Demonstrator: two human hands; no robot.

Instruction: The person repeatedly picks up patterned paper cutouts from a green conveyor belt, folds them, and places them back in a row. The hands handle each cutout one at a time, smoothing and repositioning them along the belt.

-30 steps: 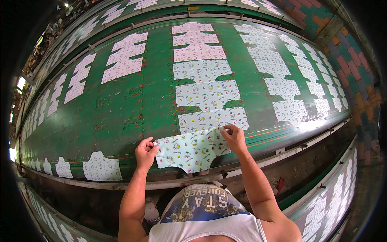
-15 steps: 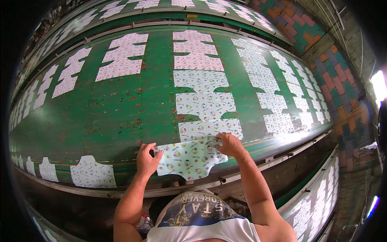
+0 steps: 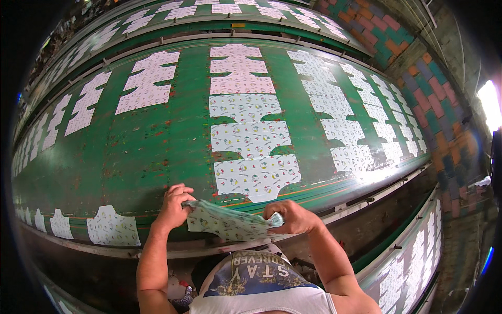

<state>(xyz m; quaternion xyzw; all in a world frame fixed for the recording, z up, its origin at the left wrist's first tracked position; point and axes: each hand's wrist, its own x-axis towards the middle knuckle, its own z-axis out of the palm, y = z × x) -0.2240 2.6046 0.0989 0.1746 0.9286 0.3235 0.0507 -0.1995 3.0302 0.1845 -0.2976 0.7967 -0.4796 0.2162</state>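
Note:
A pale green printed fabric piece (image 3: 225, 222) hangs between my hands at the near edge of the long green table (image 3: 136, 146). My left hand (image 3: 177, 205) pinches its left upper corner. Gathered folds of its right end are in the closed fingers of my right hand (image 3: 293, 217). Just beyond, a printed fabric piece (image 3: 256, 175) lies flat, the nearest in a column of similar cut pieces, pale bluish near me and pinkish farther away. The lower part of the held cloth sags toward my body.
Columns of pink pieces (image 3: 149, 81) lie to the far left and white-blue ones (image 3: 329, 99) to the right. A single piece (image 3: 112, 226) lies at the near left edge. A metal rail with pegs (image 3: 368, 200) runs along the near side. Coloured floor tiles (image 3: 434, 91) show at right.
The held cloth has come off the table's column toward me, its right end now bunched and folded. My right hand has drawn nearer and my left has shifted slightly left.

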